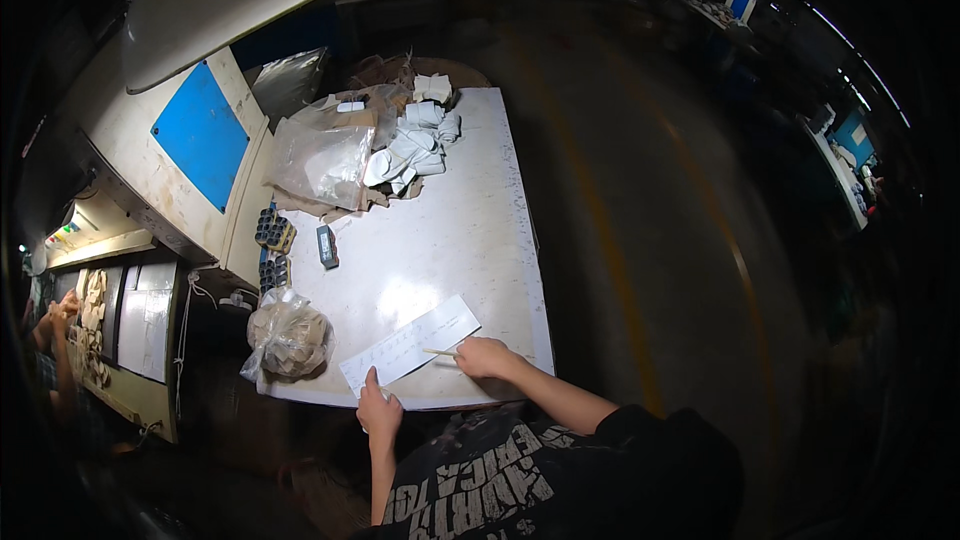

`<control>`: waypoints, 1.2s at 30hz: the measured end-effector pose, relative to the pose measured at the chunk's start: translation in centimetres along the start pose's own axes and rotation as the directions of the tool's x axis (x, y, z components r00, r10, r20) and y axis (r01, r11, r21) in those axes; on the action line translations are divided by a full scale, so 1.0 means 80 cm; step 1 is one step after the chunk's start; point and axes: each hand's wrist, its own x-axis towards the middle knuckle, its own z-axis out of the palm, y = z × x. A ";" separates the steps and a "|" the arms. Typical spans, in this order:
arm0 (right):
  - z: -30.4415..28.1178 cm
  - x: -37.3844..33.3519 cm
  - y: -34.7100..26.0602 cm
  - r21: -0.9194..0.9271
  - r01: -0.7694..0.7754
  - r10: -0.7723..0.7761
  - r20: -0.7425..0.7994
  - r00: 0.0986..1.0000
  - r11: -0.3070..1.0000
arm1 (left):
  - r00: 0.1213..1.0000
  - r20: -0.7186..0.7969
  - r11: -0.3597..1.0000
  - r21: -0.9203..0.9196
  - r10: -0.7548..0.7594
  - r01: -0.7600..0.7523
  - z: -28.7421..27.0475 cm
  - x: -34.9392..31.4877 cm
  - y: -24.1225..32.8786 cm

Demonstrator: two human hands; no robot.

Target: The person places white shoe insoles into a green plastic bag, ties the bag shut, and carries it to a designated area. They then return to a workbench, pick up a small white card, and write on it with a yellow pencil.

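A long white paper strip (412, 340) with faint writing lies slantwise near the front edge of the white table (470, 230). My left hand (378, 408) presses on the strip's near left end at the table's edge. My right hand (484, 355) rests on the table at the strip's right side and holds a thin pale stick, like a pencil (438, 351), whose tip lies on the paper.
A clear bag of tan pieces (288, 336) sits at the table's front left corner. A small dark block (327, 246) and trays of dark cylinders (273, 230) lie further back. A large plastic bag (322, 155) and white folded pieces (412, 145) crowd the far end. Another person's hands (60, 312) work at the far left.
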 end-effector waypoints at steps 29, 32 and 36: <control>0.041 -0.036 -0.052 0.248 0.682 -0.688 -0.073 0.722 0.688 | 0.583 0.796 -0.446 -0.468 0.163 0.763 -0.006 -0.043 0.068; 0.036 -0.033 -0.051 0.292 0.684 -0.702 -0.054 0.710 0.669 | 0.659 0.743 -0.424 -0.562 0.118 0.710 0.002 -0.044 0.059; 0.050 -0.044 -0.051 0.308 0.672 -0.682 -0.089 0.725 0.674 | 0.681 0.687 -0.513 -0.501 0.255 0.697 0.009 -0.041 0.053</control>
